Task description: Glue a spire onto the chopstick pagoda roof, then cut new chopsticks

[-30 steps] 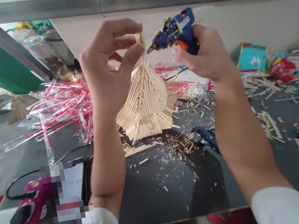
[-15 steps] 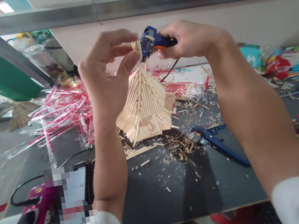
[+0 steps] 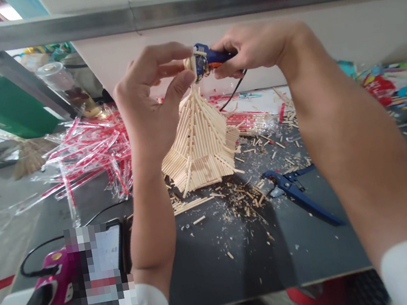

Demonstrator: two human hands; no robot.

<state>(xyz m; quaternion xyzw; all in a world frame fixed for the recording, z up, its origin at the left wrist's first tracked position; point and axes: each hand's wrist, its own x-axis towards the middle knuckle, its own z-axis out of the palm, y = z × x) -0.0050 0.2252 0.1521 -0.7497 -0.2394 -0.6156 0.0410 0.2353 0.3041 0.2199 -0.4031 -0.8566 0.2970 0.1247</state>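
- Left hand (image 3: 150,99): pinch the small wooden disc (image 3: 189,63) between your thumb (image 3: 177,86) and curled fingers (image 3: 167,53).
- Right hand (image 3: 252,48): keep your fingers (image 3: 235,64) curled around the blue hot glue gun (image 3: 209,58), its front end touching the disc.
- Stick pagoda roof (image 3: 197,148): located directly below the disc, on the dark workbench (image 3: 216,275), among wood shavings (image 3: 240,209).
- Blue cutters (image 3: 296,194): located on the workbench, right of the shavings.
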